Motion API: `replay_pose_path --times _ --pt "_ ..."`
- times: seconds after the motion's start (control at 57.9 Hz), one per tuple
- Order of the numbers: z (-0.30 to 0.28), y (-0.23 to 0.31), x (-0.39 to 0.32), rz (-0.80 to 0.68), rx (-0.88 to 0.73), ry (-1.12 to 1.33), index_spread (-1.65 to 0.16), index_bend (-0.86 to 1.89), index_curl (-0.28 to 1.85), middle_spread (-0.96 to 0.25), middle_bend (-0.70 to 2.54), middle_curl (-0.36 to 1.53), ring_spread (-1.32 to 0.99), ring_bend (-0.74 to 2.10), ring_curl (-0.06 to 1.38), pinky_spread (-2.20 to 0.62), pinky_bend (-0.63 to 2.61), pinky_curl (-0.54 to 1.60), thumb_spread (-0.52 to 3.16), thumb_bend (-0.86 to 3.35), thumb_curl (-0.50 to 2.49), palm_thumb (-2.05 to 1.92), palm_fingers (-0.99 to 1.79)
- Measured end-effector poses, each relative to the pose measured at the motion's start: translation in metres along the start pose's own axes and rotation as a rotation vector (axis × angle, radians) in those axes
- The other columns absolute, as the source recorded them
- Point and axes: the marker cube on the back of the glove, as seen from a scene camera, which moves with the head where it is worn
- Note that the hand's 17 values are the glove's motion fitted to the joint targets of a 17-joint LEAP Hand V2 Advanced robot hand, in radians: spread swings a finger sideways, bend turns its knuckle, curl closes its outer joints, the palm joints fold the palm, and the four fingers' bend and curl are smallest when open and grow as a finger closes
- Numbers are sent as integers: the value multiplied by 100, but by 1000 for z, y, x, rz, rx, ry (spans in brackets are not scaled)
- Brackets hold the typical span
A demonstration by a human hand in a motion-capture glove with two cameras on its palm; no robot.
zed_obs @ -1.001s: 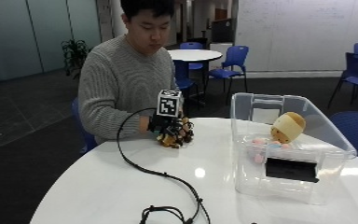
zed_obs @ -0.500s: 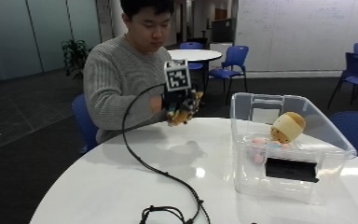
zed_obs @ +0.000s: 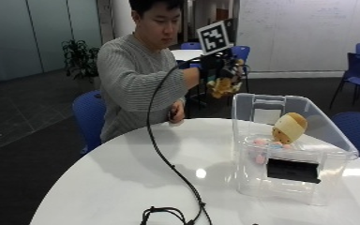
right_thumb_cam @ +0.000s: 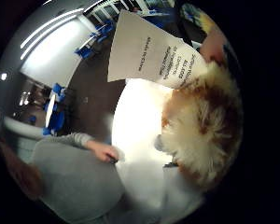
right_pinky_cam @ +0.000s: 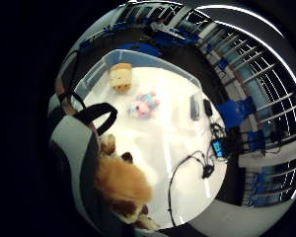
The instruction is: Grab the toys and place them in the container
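A round white table (zed_obs: 136, 187) fills the foreground of the outside view, with a black cable (zed_obs: 168, 173) lying across it and trailing up toward the person's raised arm. On the table's right side, nearest the viewer, stands a clear plastic container (zed_obs: 330, 136) with a black label on its front wall. Inside it lie two toys: a small pink and blue plush (zed_obs: 264, 147) on the floor of the bin, and a tan, loaf-shaped plush (zed_obs: 289, 127) leaning against the side wall just beside it (the little-finger palm view looks down into the bin and shows both apart from each other).

Farther back, above the table's far edge and near the container's back rim, the gloved right hand (zed_obs: 221, 70) is held up in the air. Its fingers are curled round a fluffy brown and cream plush toy (zed_obs: 225, 83), which hangs below the palm, clear of the table and not yet in the bin. The thumb-side palm view shows its fur and a white paper tag close to the palm.

Behind that sits the person in a grey sweater, the bare left hand (zed_obs: 177, 115) resting at the table's far edge. Blue chairs (zed_obs: 89, 115) stand beyond.
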Motion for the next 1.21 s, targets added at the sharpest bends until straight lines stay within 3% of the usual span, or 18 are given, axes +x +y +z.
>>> replay_pose_path --times 0.052,0.121,0.242,0.414,0.518,0.552,0.639,0.656,0.673,0.69,0.708,0.984,1.105,1.208 --pt "15 -33 12 30 5 -9 -37 41 58 -22 85 67 -44 117 58 -43 89 45 43 14 96 62 103" --pt "25 -83 -2 258 -12 -312 -37 39 61 -22 84 69 -44 118 59 -42 89 46 40 14 99 62 101" --pt "79 -127 18 238 -82 -80 -39 33 65 -23 81 71 -44 119 59 -42 92 47 38 14 104 62 97" --pt "100 -142 25 253 -112 -88 -42 26 71 -23 79 74 -44 118 59 -42 94 47 37 14 110 61 94" --pt "115 -140 26 348 -279 -131 -43 14 73 -24 72 74 -43 116 59 -41 101 49 42 12 112 59 80" --pt "119 -137 23 324 -356 -154 -43 8 72 -25 68 74 -43 116 59 -40 107 50 46 10 112 57 72" --pt "126 -123 22 200 -496 -159 -40 13 70 -23 37 64 -35 93 57 -26 119 57 80 -7 96 23 -17" --pt "126 -121 22 184 -502 -163 -41 12 68 -23 37 63 -35 92 56 -25 119 55 85 -5 95 23 -8" --pt "127 -119 23 173 -504 -170 -40 12 64 -20 27 59 -29 73 49 -20 114 53 87 -12 89 12 -40" --pt "127 -118 22 171 -502 -180 -40 10 62 -22 30 59 -32 81 51 -20 119 52 92 -5 89 16 -11" --pt "127 -117 21 179 -499 -196 -39 13 60 -19 23 56 -26 62 43 -15 110 49 94 -11 84 7 -42" --pt "96 -82 6 199 -418 -361 -34 9 40 -13 10 39 -8 29 31 3 90 38 114 -7 52 -9 -30" --pt "57 -13 9 137 -402 -508 -34 11 36 -12 12 35 -6 24 30 5 84 36 118 -7 43 -10 -25" --pt "15 83 11 73 -358 -522 -34 12 33 -12 12 32 -5 21 30 6 79 34 121 -8 36 -11 -22"
